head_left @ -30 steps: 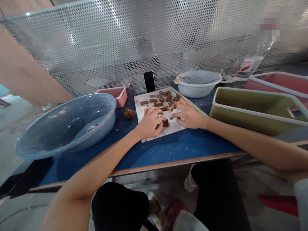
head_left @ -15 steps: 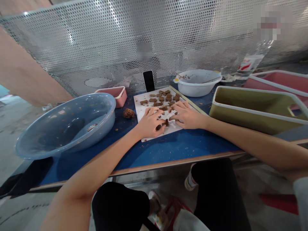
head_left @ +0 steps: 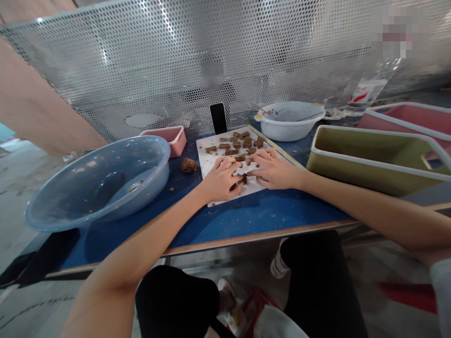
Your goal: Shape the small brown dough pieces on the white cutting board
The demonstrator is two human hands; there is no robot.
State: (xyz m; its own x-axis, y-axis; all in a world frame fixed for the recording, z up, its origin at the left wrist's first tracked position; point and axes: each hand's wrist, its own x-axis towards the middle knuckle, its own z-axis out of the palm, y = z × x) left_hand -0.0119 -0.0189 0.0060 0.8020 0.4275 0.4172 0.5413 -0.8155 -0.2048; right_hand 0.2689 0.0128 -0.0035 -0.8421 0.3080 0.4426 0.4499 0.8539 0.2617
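On a white board (head_left: pixel 215 162) lie several small brown clay-like pieces (head_left: pixel 232 152), some pinched in at the middle like little bones. My left hand (head_left: pixel 222 179) is at the board's near left, its fingers curled over another brown clay-like piece (head_left: pixel 245 177) that is mostly hidden. From the other side, my right hand (head_left: pixel 273 170) rests low over the board with its fingers spread. One of its fingertips touches the right end of that same piece. A rough brown lump (head_left: pixel 189 165) sits on the blue table just left of the board.
A large blue basin (head_left: pixel 98 188) stands at the left, with a small pink bin (head_left: pixel 178 143) behind it. A phone (head_left: pixel 218 118) leans on the perforated metal screen (head_left: pixel 148 70). A white basin (head_left: pixel 291 130), a green bin (head_left: pixel 366 162), a pink bin (head_left: pixel 416 119) and a bottle (head_left: pixel 366 94) are at the right.
My right fingertip has moved slightly left and now meets the end of the piece at my left hand. The other pieces have stayed where they were.
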